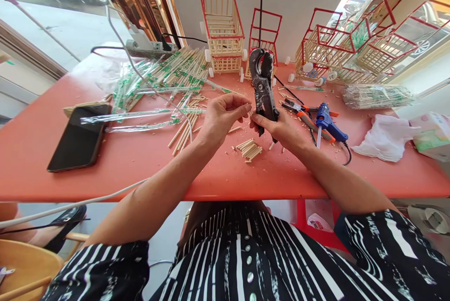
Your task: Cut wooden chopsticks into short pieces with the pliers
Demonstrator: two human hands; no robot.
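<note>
- Here, the right hand (277, 126) is gripping a black cutter (263, 89) above the red table (225, 186).
- The left hand (222, 116) is pinching its fingertips together just beside it; whether around anything, I cannot tell.
- Short sticks (250, 150) are lying below.

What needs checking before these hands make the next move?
1. Right hand gripping the black pipe cutter: ok.
2. Stick secured in the left hand: cannot tell; the fingertips are pinched, too small to see what they hold.
3. Short wooden pieces apart from the cutter: ok, they lie on the tabletop.
4. Blue glue gun cool: cannot tell.
5. Smartphone uncovered: not ok, plastic wrapping overlaps it.
</note>
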